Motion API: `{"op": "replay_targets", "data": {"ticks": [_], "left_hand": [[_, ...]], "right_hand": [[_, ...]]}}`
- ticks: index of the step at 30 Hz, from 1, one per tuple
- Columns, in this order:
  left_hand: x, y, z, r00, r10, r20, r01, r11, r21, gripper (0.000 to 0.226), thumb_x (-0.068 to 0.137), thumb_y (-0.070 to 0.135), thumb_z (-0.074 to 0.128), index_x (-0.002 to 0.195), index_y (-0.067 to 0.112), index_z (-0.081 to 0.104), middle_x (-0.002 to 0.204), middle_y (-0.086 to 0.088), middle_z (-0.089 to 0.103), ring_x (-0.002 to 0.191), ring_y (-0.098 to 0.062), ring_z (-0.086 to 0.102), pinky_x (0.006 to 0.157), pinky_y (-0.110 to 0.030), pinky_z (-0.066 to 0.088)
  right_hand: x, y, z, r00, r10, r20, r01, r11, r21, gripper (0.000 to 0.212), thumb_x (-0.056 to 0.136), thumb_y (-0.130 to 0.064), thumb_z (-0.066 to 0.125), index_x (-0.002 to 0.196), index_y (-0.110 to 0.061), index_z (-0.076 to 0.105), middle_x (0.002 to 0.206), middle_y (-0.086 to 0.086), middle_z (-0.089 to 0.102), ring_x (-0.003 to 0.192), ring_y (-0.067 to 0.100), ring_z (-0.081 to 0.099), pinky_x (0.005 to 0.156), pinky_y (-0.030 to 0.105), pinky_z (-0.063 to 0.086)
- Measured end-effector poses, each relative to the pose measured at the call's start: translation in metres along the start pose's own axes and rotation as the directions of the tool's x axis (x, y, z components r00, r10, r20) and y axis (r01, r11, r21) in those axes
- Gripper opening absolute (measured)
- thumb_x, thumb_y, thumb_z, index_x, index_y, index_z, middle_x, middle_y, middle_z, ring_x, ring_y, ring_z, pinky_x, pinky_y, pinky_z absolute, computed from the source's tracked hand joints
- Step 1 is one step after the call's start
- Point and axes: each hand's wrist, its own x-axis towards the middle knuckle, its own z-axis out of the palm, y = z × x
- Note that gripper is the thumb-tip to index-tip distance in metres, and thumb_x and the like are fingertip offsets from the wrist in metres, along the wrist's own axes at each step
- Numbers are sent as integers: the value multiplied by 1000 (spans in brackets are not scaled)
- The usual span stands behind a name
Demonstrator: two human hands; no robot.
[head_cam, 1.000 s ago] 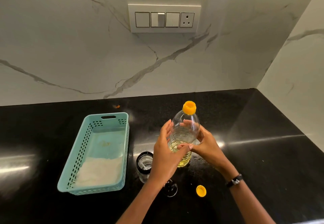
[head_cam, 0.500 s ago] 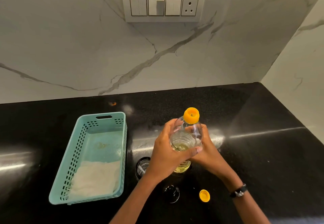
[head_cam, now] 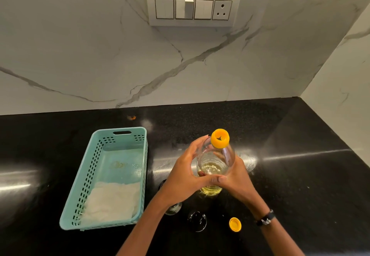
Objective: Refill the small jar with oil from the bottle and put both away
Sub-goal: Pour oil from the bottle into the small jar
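A clear plastic oil bottle (head_cam: 217,161) with a yellow open spout (head_cam: 220,141) stands upright over the black counter (head_cam: 300,175), with a little yellow oil in its bottom. My left hand (head_cam: 184,177) wraps its left side and my right hand (head_cam: 238,177) its right side. The small glass jar (head_cam: 173,208) stands just below my left wrist, mostly hidden by it. The jar's dark lid (head_cam: 197,221) lies on the counter in front. The bottle's yellow cap (head_cam: 235,224) lies to the right of that lid.
A teal perforated basket (head_cam: 96,175) with a white cloth (head_cam: 112,201) in its near end sits at the left. Marble walls (head_cam: 80,45) close the back and right. A switch panel (head_cam: 193,7) hangs above.
The view has tilted down and closer. Both hands have kept hold of the bottle, which now shows its spout more from above. My left arm has come to cover most of the jar.
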Motion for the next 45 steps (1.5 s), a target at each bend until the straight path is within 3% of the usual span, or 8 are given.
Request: {"op": "replay_targets", "data": {"ticks": [2, 5, 9, 15, 19, 22, 40, 45], "left_hand": [[-7, -2, -2, 1000, 8, -25, -8, 1000, 10, 87, 68, 33, 84, 141, 33, 36, 140, 19, 47, 132, -3, 42, 111, -32, 36], [-20, -4, -6, 996, 23, -85, -19, 999, 47, 86, 68, 45, 82, 140, 36, 36, 142, 19, 45, 135, -4, 39, 114, -38, 32], [-43, -14, -15, 981, 0, -194, 27, 991, 133, 87, 65, 55, 80, 139, 46, 34, 142, 23, 42, 134, -2, 38, 112, -41, 35], [-75, -40, -23, 954, -92, -284, 160, 961, 225, 92, 64, 47, 83, 141, 45, 32, 143, 20, 38, 131, 3, 36, 109, -25, 33], [-87, -58, -20, 949, -130, -288, 200, 953, 228, 88, 67, 46, 82, 141, 40, 34, 142, 17, 42, 131, -1, 39, 111, -30, 35], [-87, -64, -17, 943, -121, -311, 200, 951, 237, 83, 71, 42, 80, 141, 35, 36, 141, 16, 45, 130, -2, 42, 110, -32, 37], [-67, -75, 1, 891, -67, -449, 161, 971, 175, 79, 62, 36, 88, 130, 28, 49, 118, 19, 61, 110, 0, 58, 96, -18, 47], [-63, -74, 4, 880, -67, -470, 156, 976, 151, 80, 60, 35, 89, 130, 28, 50, 115, 24, 59, 110, 2, 58, 96, -14, 45]], "right_hand": [[-1, 0, 0, 1000, -25, -5, 24, 998, -52, 76, 60, -17, 90, 125, -24, 52, 119, -5, 63, 113, 16, 59, 94, 42, 50], [-4, -6, -1, 997, -79, -15, 77, 990, -117, 76, 58, -33, 89, 124, -23, 52, 117, -13, 62, 112, 11, 59, 92, 29, 50], [-4, -7, -5, 991, -133, -5, 127, 957, -262, 73, 61, -27, 88, 124, -22, 51, 119, -11, 60, 114, 8, 56, 95, 26, 47], [-7, 3, -15, 985, -171, 34, 167, 868, -468, 83, 59, -25, 89, 130, -22, 46, 119, -12, 52, 110, 3, 50, 94, 5, 36], [-7, 9, -17, 976, -196, 96, 213, 756, -619, 85, 58, -27, 89, 131, -13, 49, 123, -2, 56, 113, 8, 48, 100, 21, 37], [-7, 12, -15, 963, -236, 131, 258, 664, -702, 82, 56, -25, 90, 127, -8, 54, 119, 5, 61, 110, 19, 56, 96, 30, 40], [4, 19, -22, 926, -288, 244, 336, 332, -882, 80, 45, -22, 92, 116, -7, 60, 108, 9, 67, 101, 28, 62, 89, 40, 48], [8, 21, -27, 924, -287, 252, 335, 292, -896, 80, 48, -26, 92, 119, -9, 59, 111, 8, 66, 106, 27, 59, 92, 41, 44]]}}
